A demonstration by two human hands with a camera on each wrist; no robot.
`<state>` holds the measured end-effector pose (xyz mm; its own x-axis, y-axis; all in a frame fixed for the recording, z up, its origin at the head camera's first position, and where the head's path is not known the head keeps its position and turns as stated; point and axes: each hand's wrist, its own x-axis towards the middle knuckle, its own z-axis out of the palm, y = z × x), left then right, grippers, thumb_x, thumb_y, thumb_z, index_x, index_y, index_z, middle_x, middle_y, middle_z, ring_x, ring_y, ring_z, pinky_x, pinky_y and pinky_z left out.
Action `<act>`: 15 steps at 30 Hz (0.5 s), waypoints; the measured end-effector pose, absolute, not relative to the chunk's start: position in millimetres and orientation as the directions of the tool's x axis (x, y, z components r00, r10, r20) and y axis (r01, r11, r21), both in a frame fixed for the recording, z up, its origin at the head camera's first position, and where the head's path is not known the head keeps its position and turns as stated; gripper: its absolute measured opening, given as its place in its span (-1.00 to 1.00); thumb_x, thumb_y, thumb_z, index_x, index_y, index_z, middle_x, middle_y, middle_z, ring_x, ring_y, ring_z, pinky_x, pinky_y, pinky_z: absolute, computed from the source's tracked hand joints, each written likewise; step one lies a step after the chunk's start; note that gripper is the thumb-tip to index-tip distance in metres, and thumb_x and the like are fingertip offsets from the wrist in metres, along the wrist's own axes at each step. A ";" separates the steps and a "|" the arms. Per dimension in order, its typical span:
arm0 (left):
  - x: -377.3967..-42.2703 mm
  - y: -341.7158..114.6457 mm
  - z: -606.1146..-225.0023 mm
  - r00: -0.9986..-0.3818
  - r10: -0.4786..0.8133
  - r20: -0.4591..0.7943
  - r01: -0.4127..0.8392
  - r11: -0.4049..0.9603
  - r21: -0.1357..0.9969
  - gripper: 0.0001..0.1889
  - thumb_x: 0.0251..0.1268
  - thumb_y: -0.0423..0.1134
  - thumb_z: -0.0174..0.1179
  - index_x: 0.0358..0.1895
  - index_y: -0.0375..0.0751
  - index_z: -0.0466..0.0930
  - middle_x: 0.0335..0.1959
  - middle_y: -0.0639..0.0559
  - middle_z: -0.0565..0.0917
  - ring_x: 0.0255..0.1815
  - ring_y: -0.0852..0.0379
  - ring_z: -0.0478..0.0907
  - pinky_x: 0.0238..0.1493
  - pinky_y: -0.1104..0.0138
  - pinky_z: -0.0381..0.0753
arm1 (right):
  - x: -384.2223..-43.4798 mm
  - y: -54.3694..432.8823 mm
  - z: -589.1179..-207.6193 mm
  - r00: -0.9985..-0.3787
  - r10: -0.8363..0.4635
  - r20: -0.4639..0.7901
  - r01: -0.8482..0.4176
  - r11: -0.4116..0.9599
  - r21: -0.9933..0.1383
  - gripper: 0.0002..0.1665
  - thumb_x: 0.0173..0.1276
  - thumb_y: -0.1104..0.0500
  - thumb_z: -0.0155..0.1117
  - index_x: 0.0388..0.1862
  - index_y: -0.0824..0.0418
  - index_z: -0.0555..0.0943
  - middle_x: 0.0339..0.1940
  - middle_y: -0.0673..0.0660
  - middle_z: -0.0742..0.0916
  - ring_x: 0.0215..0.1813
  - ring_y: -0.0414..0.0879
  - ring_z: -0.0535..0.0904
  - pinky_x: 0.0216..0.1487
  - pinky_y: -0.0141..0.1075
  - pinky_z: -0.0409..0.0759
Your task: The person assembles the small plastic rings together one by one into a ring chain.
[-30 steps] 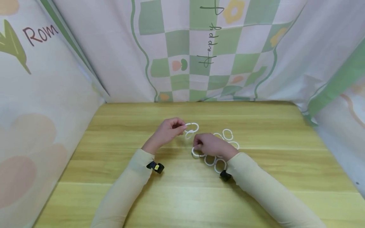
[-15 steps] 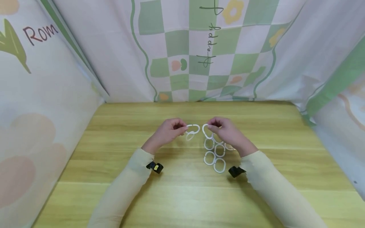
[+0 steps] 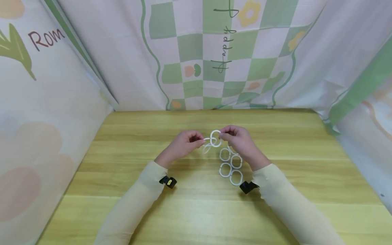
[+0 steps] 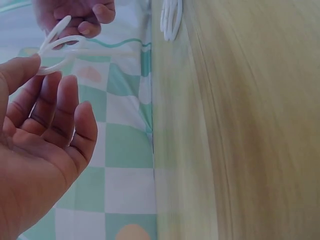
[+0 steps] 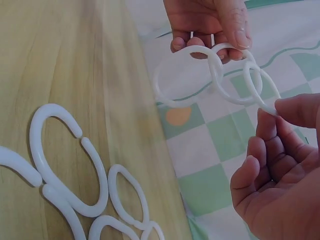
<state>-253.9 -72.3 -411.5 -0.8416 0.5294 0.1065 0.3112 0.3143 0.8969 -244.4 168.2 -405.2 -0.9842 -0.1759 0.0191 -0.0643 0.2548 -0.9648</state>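
steadily now, a light hold should avoid twisting: your left grip [image 3: 184,144] pinches a white ring [image 5: 231,100] with a hanging ring [image 5: 172,103] on it, your right grip [image 3: 242,143] a crossing ring [image 5: 252,91]. loose rings [image 5: 96,161] lie near your right grip on the wood-grain worktop [image 3: 196,211], printed curtain [image 3: 212,47] behind.

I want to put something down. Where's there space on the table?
The pale wood-grain table is bare between the cream fabric sleeves, low in the head view, and outside each sleeve. It's crowded beside and under the right hand, where white oval plastic rings lie.
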 end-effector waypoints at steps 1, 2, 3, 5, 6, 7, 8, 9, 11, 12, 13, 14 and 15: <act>-253.6 -72.0 -411.6 -0.843 0.528 0.102 0.307 0.317 0.898 -0.83 0.42 -0.18 0.20 -0.16 -0.23 0.63 -0.37 -0.01 0.57 -0.38 0.13 0.42 -0.39 0.37 0.44 | -244.1 167.8 -405.7 -0.985 -0.171 0.018 -0.062 0.255 -0.965 -0.69 0.41 0.16 0.24 -0.06 0.42 0.57 -0.26 0.13 0.63 -0.29 -0.12 0.47 -0.32 -0.32 0.49; -253.6 -71.8 -412.0 -0.844 0.527 0.098 0.303 0.319 0.898 -0.82 0.42 -0.19 0.21 -0.16 -0.25 0.63 -0.37 -0.01 0.57 -0.38 0.13 0.42 -0.39 0.37 0.44 | -243.8 167.4 -406.2 -0.986 -0.167 0.018 -0.061 0.254 -0.965 -0.68 0.41 0.16 0.24 -0.06 0.42 0.57 -0.27 0.13 0.63 -0.30 -0.12 0.47 -0.33 -0.33 0.49; -253.3 -71.5 -412.1 -0.846 0.524 0.095 0.302 0.324 0.897 -0.82 0.42 -0.19 0.21 -0.16 -0.26 0.63 -0.37 -0.01 0.57 -0.38 0.13 0.42 -0.39 0.38 0.44 | -243.6 167.0 -406.7 -0.987 -0.161 0.018 -0.059 0.255 -0.965 -0.69 0.41 0.16 0.25 -0.07 0.41 0.58 -0.27 0.13 0.63 -0.31 -0.13 0.47 -0.33 -0.32 0.49; -253.4 -70.5 -412.7 -0.848 0.520 0.098 0.309 0.335 0.890 -0.83 0.41 -0.20 0.22 -0.16 -0.27 0.63 -0.37 0.00 0.58 -0.37 0.14 0.43 -0.38 0.38 0.45 | -243.0 166.3 -407.1 -0.989 -0.146 0.015 -0.052 0.256 -0.965 -0.71 0.40 0.16 0.26 -0.09 0.38 0.59 -0.28 0.12 0.63 -0.34 -0.13 0.46 -0.36 -0.32 0.49; -253.2 -69.9 -412.6 -0.849 0.519 0.102 0.315 0.342 0.885 -0.84 0.40 -0.21 0.23 -0.17 -0.25 0.64 -0.37 0.00 0.58 -0.37 0.14 0.44 -0.38 0.38 0.46 | -242.8 166.2 -407.7 -0.990 -0.142 0.013 -0.050 0.257 -0.965 -0.72 0.39 0.15 0.26 -0.10 0.37 0.59 -0.28 0.12 0.63 -0.35 -0.13 0.45 -0.38 -0.33 0.48; -253.0 -69.3 -412.4 -0.848 0.519 0.106 0.322 0.348 0.880 -0.86 0.40 -0.21 0.23 -0.19 -0.23 0.64 -0.37 0.01 0.59 -0.37 0.14 0.44 -0.38 0.38 0.46 | -242.6 166.0 -408.0 -0.990 -0.139 0.013 -0.048 0.257 -0.965 -0.73 0.39 0.15 0.27 -0.11 0.36 0.60 -0.28 0.12 0.63 -0.36 -0.13 0.45 -0.40 -0.33 0.47; -253.1 -68.6 -412.6 -0.848 0.519 0.110 0.329 0.351 0.877 -0.87 0.40 -0.22 0.23 -0.20 -0.21 0.64 -0.37 0.01 0.59 -0.37 0.14 0.44 -0.38 0.38 0.46 | -242.4 166.0 -408.2 -0.991 -0.137 0.011 -0.046 0.254 -0.966 -0.73 0.39 0.15 0.27 -0.11 0.35 0.60 -0.29 0.12 0.63 -0.37 -0.13 0.44 -0.41 -0.34 0.47; -253.0 -67.9 -412.5 -0.847 0.519 0.116 0.336 0.354 0.873 -0.89 0.40 -0.22 0.23 -0.21 -0.19 0.64 -0.37 0.02 0.59 -0.37 0.15 0.45 -0.38 0.38 0.46 | -242.2 166.0 -408.6 -0.991 -0.135 0.010 -0.044 0.252 -0.967 -0.74 0.39 0.14 0.27 -0.12 0.34 0.60 -0.29 0.12 0.63 -0.38 -0.13 0.43 -0.41 -0.34 0.46; -253.1 -67.0 -412.7 -0.844 0.522 0.123 0.345 0.352 0.870 -0.89 0.40 -0.21 0.23 -0.21 -0.17 0.65 -0.37 0.03 0.59 -0.37 0.15 0.45 -0.38 0.37 0.46 | -242.1 166.2 -409.5 -0.991 -0.133 0.008 -0.040 0.245 -0.969 -0.74 0.39 0.14 0.28 -0.13 0.33 0.59 -0.29 0.12 0.62 -0.40 -0.13 0.42 -0.44 -0.36 0.44; -253.0 -66.7 -412.7 -0.843 0.523 0.125 0.346 0.350 0.870 -0.89 0.40 -0.20 0.23 -0.22 -0.16 0.65 -0.37 0.03 0.59 -0.38 0.15 0.44 -0.39 0.37 0.45 | -242.0 166.4 -410.0 -0.991 -0.132 0.009 -0.041 0.246 -0.968 -0.74 0.39 0.13 0.28 -0.13 0.33 0.59 -0.30 0.12 0.62 -0.40 -0.14 0.41 -0.44 -0.37 0.44; -253.0 -66.6 -412.9 -0.842 0.524 0.127 0.347 0.346 0.872 -0.89 0.40 -0.19 0.23 -0.22 -0.15 0.65 -0.37 0.03 0.59 -0.39 0.15 0.44 -0.40 0.37 0.44 | -242.0 166.5 -410.2 -0.992 -0.129 0.010 -0.041 0.245 -0.969 -0.74 0.40 0.13 0.28 -0.13 0.33 0.60 -0.30 0.12 0.62 -0.41 -0.14 0.41 -0.44 -0.38 0.43; -253.2 -66.4 -413.1 -0.841 0.526 0.129 0.347 0.342 0.873 -0.88 0.41 -0.18 0.22 -0.22 -0.15 0.65 -0.37 0.02 0.60 -0.39 0.15 0.43 -0.40 0.37 0.44 | -242.0 166.8 -410.8 -0.992 -0.128 0.010 -0.042 0.243 -0.969 -0.74 0.40 0.13 0.28 -0.13 0.33 0.59 -0.30 0.13 0.62 -0.41 -0.14 0.40 -0.45 -0.38 0.43; -253.3 -66.4 -413.3 -0.839 0.528 0.130 0.348 0.338 0.874 -0.88 0.41 -0.17 0.22 -0.21 -0.14 0.64 -0.37 0.02 0.60 -0.40 0.15 0.43 -0.41 0.36 0.43 | -242.2 167.1 -411.4 -0.992 -0.128 0.012 -0.043 0.243 -0.969 -0.73 0.40 0.13 0.28 -0.13 0.34 0.59 -0.30 0.13 0.62 -0.41 -0.13 0.40 -0.45 -0.38 0.43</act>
<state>-253.3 -66.4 -413.3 -0.8394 0.5277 0.1304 0.3485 0.3382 0.8742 -242.2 167.1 -411.4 -0.9917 -0.1282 0.0123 -0.0434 0.2433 -0.9690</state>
